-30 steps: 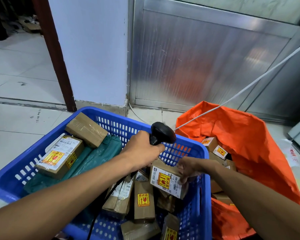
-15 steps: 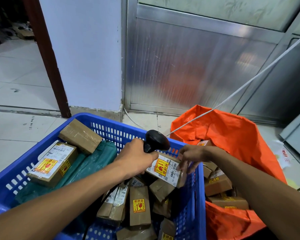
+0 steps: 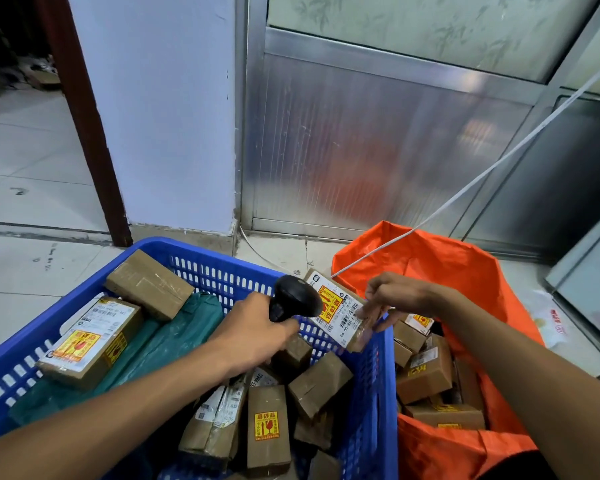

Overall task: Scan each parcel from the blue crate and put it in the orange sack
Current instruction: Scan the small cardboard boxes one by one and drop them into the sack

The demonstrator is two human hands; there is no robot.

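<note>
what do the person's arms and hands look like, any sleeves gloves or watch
Both arms are bare from hand to frame edge: no sleeves, gloves, watch or rings show on the left hand or the right hand. At the bottom right a dark patch lies under the right forearm; whether it is clothing cannot be told.

This looks like a parcel sorting room, the back part of a delivery shop. A big blue crate (image 3: 201,268) sits on the floor, full of small brown boxes (image 3: 149,284) with stickers and barcode labels. Next to it an orange sack (image 3: 440,271) holds more boxes. A person holds a black scanner (image 3: 297,297) over one parcel (image 3: 342,315). The floor (image 3: 25,168) is pale tile with scuff marks. Behind stand a white wall (image 3: 160,116) and a shiny metal door panel (image 3: 378,150) with frosted glass above.
</note>
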